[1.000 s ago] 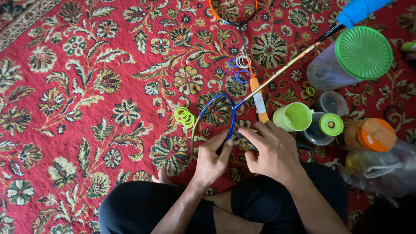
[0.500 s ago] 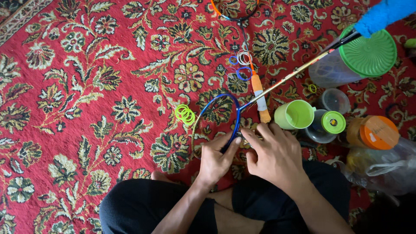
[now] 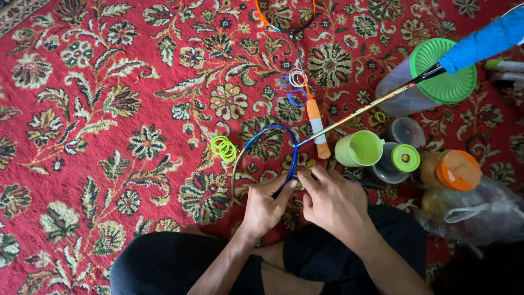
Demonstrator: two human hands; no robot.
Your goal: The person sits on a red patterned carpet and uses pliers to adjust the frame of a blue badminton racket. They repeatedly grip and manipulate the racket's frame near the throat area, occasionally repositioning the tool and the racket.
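A blue-framed badminton racket (image 3: 273, 134) lies with its head in front of my crossed legs; its thin shaft runs up to the right to a blue-wrapped handle (image 3: 483, 43). My left hand (image 3: 265, 205) pinches the frame's near right side. My right hand (image 3: 333, 199) meets it at the same spot, fingertips closed on the frame or its string. A coil of neon green string (image 3: 224, 148) lies just left of the racket head.
A second racket (image 3: 305, 82) with an orange handle lies further out, with blue and white string coils (image 3: 293, 87) beside it. To the right stand a green cup (image 3: 360, 148), lidded plastic jars (image 3: 431, 76), an orange-lidded jar (image 3: 453, 169) and a plastic bag (image 3: 480, 213). A red floral carpet (image 3: 109, 109) covers the floor.
Both hands have closed in on the near right side of the racket frame. The handle end has drifted slightly right in the view.
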